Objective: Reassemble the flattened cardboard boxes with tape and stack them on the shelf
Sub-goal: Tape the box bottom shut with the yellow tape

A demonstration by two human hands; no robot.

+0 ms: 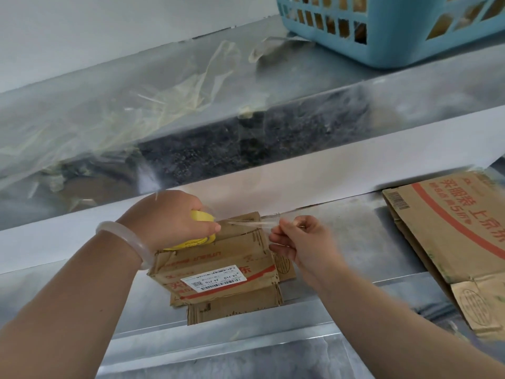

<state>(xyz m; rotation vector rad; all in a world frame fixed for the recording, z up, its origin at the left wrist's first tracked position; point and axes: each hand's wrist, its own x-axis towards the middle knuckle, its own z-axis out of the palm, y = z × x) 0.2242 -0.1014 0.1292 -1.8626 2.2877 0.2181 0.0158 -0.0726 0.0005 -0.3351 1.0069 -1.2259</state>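
Forearms fill the bottom of the shot, left hand (175,220) with a pale bangle (128,242) curled tight around a yellow tape roll (200,228), right over the small stack of flattened cardboard boxes (218,274) on the metal shelf (341,222); right hand (297,239) pinches the clear tape strip (248,223) pulled taut between them, bigger flat box (459,242) further right, blue basket (382,26) up top
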